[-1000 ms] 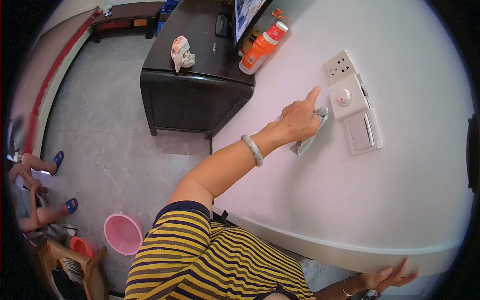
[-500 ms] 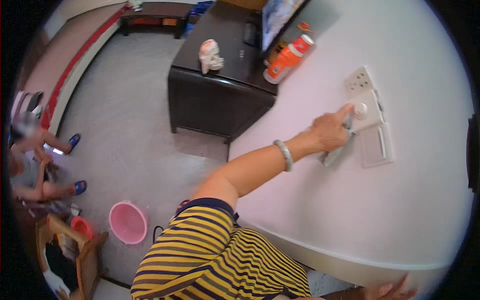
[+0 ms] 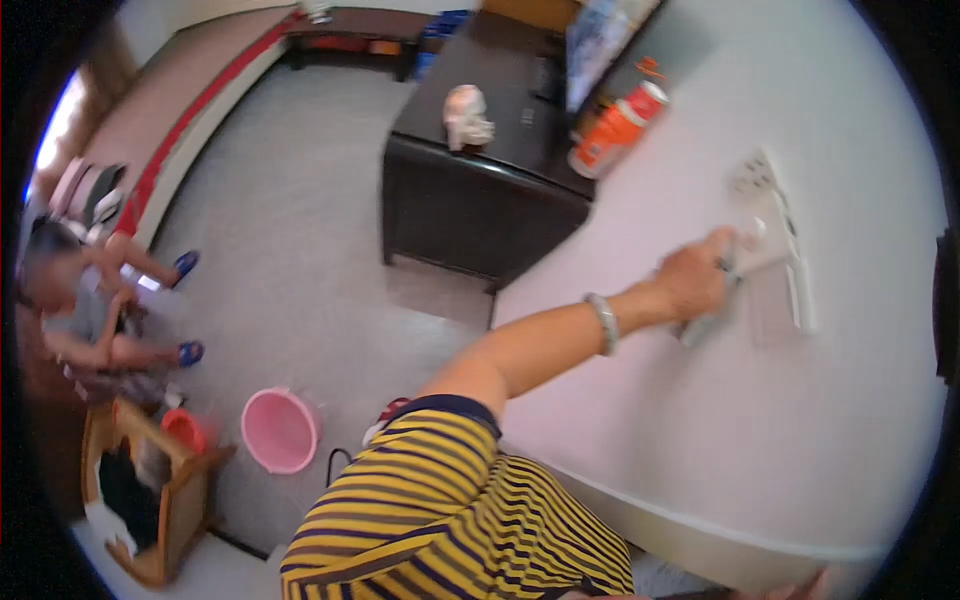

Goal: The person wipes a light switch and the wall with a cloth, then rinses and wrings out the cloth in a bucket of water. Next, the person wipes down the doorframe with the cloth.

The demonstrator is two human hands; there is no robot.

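My left hand (image 3: 695,280), with a pale bangle (image 3: 604,322) on its wrist, is stretched out to the wall. Its index finger points at the round knob on a white wall plate (image 3: 762,240), touching or nearly touching it. The other fingers are curled round a greyish-white cloth (image 3: 697,328), mostly hidden behind the hand. A socket plate (image 3: 752,174) sits above the knob, and a wide white switch (image 3: 785,305) below it. Part of my right hand (image 3: 805,588) shows at the bottom edge, blurred, fingers stretched out, with nothing visible in it.
A dark cabinet (image 3: 485,215) carries a TV (image 3: 605,45), an orange-and-white canister (image 3: 620,130) and a pale ornament (image 3: 466,118). On the floor are a pink bucket (image 3: 281,430) and a red bucket (image 3: 184,430). A wooden chair (image 3: 165,520) and a seated person (image 3: 85,320) are at the left.
The whole view has shifted, so the room appears further right. My left hand stays by the knob, now covering more of the plate's lower part. My right hand has sunk mostly out of view.
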